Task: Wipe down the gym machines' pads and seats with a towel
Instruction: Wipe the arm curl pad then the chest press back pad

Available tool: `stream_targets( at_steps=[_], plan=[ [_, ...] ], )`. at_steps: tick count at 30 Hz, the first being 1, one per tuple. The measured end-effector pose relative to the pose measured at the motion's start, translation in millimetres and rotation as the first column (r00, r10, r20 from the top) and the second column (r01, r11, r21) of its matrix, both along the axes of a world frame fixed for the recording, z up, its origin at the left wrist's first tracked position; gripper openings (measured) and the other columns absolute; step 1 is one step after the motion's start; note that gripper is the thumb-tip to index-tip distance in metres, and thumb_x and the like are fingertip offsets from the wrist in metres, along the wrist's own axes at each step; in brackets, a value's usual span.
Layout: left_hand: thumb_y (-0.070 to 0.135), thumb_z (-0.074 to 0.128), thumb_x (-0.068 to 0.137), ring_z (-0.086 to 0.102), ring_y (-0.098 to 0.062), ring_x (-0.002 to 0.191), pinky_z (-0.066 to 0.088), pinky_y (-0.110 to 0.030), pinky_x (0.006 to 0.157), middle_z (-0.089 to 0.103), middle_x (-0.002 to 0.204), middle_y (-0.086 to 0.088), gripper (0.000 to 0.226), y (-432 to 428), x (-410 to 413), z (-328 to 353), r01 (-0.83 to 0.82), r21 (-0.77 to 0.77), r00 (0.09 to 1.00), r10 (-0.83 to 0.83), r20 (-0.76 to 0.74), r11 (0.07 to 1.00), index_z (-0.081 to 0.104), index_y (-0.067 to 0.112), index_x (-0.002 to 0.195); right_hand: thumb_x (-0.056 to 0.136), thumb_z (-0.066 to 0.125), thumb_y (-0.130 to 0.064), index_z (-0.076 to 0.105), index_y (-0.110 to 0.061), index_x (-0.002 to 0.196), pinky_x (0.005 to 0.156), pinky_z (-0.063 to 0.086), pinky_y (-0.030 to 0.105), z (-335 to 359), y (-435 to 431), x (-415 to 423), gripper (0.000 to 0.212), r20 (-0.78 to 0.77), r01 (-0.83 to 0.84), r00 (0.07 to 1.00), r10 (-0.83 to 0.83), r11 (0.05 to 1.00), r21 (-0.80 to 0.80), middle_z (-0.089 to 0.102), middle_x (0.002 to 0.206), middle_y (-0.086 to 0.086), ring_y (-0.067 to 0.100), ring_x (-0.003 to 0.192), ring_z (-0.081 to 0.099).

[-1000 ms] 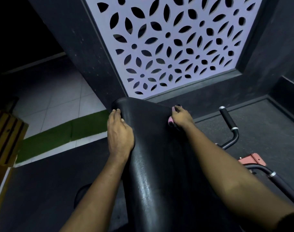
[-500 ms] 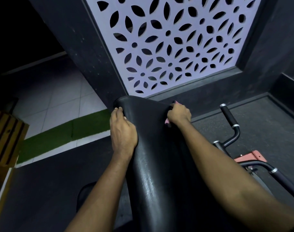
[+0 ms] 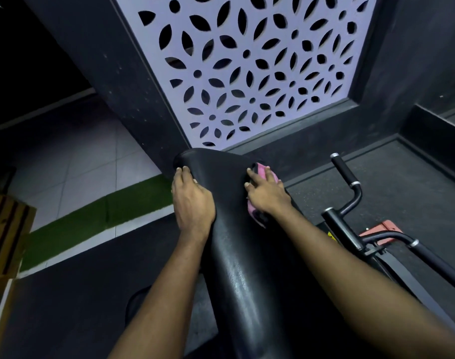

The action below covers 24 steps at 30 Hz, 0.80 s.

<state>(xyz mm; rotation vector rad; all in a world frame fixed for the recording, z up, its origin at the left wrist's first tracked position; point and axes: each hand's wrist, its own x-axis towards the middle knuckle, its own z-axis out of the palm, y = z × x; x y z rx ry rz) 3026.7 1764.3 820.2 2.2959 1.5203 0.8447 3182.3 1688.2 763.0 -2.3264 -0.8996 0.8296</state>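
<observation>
A long black padded backrest (image 3: 236, 255) of a gym machine runs from the bottom centre up toward the wall. My left hand (image 3: 191, 200) rests flat on the pad's left edge near its top, fingers straight. My right hand (image 3: 266, 195) presses a pink towel (image 3: 261, 171) against the pad's upper right side, fingers spread over the cloth. Pink shows beyond the fingertips and again below the palm; the rest of the towel is hidden under the hand.
Black machine handles with silver collars (image 3: 347, 177) and a red-orange frame part (image 3: 384, 228) stand to the right of the pad. Ahead is a lilac cut-out panel (image 3: 247, 68) in a dark wall. A green floor strip (image 3: 99, 216) and a wooden crate (image 3: 6, 237) lie left.
My right hand has slid from the pad's top right corner a little down its right side, and its fingers have spread flat over the towel. The left hand has stayed put.
</observation>
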Motion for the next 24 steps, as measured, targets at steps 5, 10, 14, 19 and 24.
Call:
stream_targets(
  at_steps=[5, 10, 14, 19, 24],
  plan=[
    [0.003, 0.037, 0.101, 0.039, -0.030, 0.143, 0.035, -0.044, 0.118, 0.044, 0.152, -0.017, 0.047, 4, 2, 1, 0.006, -0.010, 1.000, -0.006, 0.008, 1.000, 0.043, -0.001, 0.147, 0.101, 0.039, -0.044, 0.016, -0.054, 0.157, 0.124, 0.015, 0.055, -30, 25, 60, 0.061, -0.044, 0.095, 0.994, -0.102, 0.987, -0.131, -0.010, 0.171, 0.001, 0.040, 0.155, 0.007],
    [0.003, 0.038, 0.101, 0.040, -0.031, 0.141, 0.035, -0.044, 0.116, 0.043, 0.152, -0.017, 0.046, 2, 1, 3, 0.011, -0.022, 1.000, -0.011, 0.011, 1.000, 0.044, -0.001, 0.147, 0.097, 0.046, -0.030, 0.031, -0.051, 0.154, 0.122, 0.026, 0.046, -24, -6, 53, 0.062, -0.061, 0.133, 0.989, -0.138, 0.988, -0.081, 0.009, 0.170, -0.001, 0.040, 0.148, 0.029],
    [0.006, 0.037, 0.102, 0.038, -0.031, 0.143, 0.034, -0.044, 0.118, 0.042, 0.153, -0.016, 0.046, 0, 0, 4, 0.005, -0.026, 1.000, -0.005, 0.014, 1.000, 0.042, 0.000, 0.148, 0.093, 0.044, -0.032, 0.034, -0.052, 0.152, 0.119, 0.032, 0.048, -40, -77, 26, 0.063, -0.046, 0.145, 0.988, -0.148, 0.988, -0.058, 0.012, 0.170, -0.003, 0.037, 0.145, 0.036],
    [0.005, 0.037, 0.103, 0.035, -0.029, 0.144, 0.029, -0.037, 0.119, 0.040, 0.155, -0.016, 0.047, 0, 1, 1, 0.003, -0.013, 0.999, -0.003, 0.032, 1.000, 0.042, 0.000, 0.149, 0.094, 0.045, -0.029, 0.040, -0.045, 0.152, 0.112, 0.039, 0.047, -46, -87, 25, 0.061, 0.017, 0.208, 0.978, -0.208, 0.978, -0.031, 0.035, 0.162, 0.005, 0.037, 0.139, 0.045],
    [0.003, 0.037, 0.102, 0.036, -0.029, 0.144, 0.029, -0.036, 0.119, 0.042, 0.154, -0.016, 0.046, 2, 2, -1, 0.012, -0.004, 0.997, -0.011, 0.073, 1.000, 0.044, -0.001, 0.147, 0.099, 0.047, -0.024, 0.045, -0.036, 0.151, 0.110, 0.039, 0.043, -16, -13, 49, 0.054, 0.058, 0.179, 0.982, -0.179, 0.984, 0.013, 0.047, 0.154, 0.010, 0.037, 0.135, 0.049]
  ],
)
